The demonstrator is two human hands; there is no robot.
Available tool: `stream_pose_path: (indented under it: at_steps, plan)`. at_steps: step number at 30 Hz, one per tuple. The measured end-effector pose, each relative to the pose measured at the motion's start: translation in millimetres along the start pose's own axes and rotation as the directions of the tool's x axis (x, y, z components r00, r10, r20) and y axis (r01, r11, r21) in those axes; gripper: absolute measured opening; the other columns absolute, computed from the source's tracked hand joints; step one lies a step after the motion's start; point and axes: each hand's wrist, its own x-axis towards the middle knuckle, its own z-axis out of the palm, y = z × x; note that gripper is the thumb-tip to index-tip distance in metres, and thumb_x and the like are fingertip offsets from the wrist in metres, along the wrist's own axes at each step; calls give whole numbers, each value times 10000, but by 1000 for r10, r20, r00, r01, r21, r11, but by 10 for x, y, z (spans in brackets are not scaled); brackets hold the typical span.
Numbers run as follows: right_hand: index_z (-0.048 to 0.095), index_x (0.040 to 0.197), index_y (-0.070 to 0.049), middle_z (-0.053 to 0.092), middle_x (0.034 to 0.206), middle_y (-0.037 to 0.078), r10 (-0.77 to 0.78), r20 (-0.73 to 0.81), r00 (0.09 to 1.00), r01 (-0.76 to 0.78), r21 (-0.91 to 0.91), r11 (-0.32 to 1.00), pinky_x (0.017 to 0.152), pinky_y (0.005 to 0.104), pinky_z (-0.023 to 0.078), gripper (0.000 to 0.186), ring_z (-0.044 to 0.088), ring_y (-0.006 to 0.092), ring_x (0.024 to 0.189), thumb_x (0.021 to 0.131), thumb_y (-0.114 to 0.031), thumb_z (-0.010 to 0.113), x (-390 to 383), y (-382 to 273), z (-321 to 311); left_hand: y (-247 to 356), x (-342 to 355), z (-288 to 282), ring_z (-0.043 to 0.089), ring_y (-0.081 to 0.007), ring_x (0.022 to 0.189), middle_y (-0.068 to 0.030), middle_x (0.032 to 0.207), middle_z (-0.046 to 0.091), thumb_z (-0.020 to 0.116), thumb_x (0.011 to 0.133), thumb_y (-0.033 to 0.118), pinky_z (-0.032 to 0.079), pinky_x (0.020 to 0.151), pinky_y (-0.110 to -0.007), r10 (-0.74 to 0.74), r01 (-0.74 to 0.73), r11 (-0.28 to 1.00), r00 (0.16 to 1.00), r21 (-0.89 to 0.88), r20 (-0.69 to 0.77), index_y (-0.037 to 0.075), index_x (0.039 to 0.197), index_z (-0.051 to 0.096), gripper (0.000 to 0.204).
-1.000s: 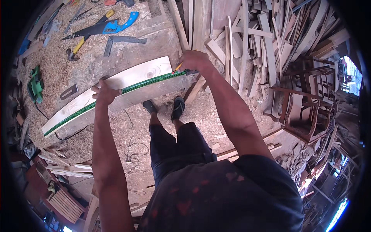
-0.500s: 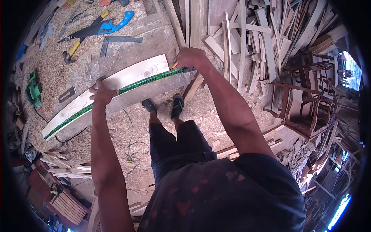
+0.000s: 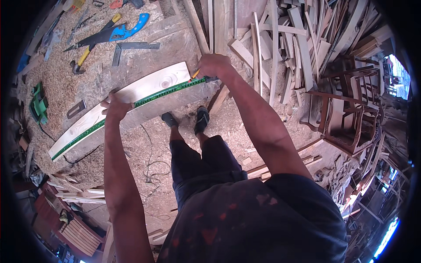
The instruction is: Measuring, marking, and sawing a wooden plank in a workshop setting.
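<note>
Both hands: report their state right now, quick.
Left hand: open, fingers spread on the board, thumb by the green strip.
Right hand: closed, holding a pencil near the board's right end.

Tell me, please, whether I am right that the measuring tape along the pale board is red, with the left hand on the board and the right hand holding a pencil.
Not quite: the head view shows that the measuring tape along the pale board is green, with the left hand on the board and the right hand holding a pencil.
</note>
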Motion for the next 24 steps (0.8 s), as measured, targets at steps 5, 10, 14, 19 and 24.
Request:
stream_pose_path:
  at_steps: [5, 10, 14, 19, 24]
  plan:
    - [856, 1228, -239, 831, 1200, 52, 13, 4, 1000, -13, -30, 999, 927, 520, 631, 537, 790, 306, 1140, 761, -499, 915, -14, 12, 10, 75, -83, -53, 137, -673, 1620, -448, 1740, 127, 988, 748, 448, 256, 1307, -707, -16, 16, 1000, 999, 19, 40, 65, 1764, 39, 1442]
    - [850, 1208, -140, 846, 1184, 94, -22, -32, 999, 22, -1, 1000, 914, 497, 646, 593, 813, 315, 1106, 742, -495, 942, -31, 9, -10, 84, -87, -88, 101, -633, 1643, -422, 1741, 185, 980, 754, 469, 240, 1310, -714, 6, -8, 999, 998, 36, 66, 11, 1753, 50, 1439]
    - [849, 1219, -144, 845, 1193, 94, -28, -31, 999, 28, -5, 1000, 919, 499, 644, 595, 811, 317, 1113, 750, -498, 939, -10, 37, -7, 75, -88, -63, 93, -612, 1650, -404, 1740, 227, 974, 759, 486, 224, 1308, -728, 3, -4, 1000, 999, 27, 38, -3, 1751, 64, 1432]
    - [847, 1232, -149, 840, 1216, 96, -29, -12, 1000, 29, -4, 1000, 931, 503, 639, 599, 805, 317, 1132, 758, -502, 937, 1, 24, -22, 57, -40, -43, 101, -611, 1648, -407, 1742, 216, 972, 758, 501, 212, 1305, -741, 8, -10, 999, 999, 41, 42, -2, 1754, 72, 1433]
    - [847, 1231, -147, 837, 1228, 99, -12, 30, 999, 12, -7, 1000, 937, 505, 636, 601, 801, 314, 1146, 756, -503, 939, -20, -15, -69, 49, -34, -32, 110, -611, 1644, -408, 1738, 229, 973, 754, 501, 209, 1304, -742, 5, -6, 999, 999, 47, 35, -1, 1752, 78, 1431]
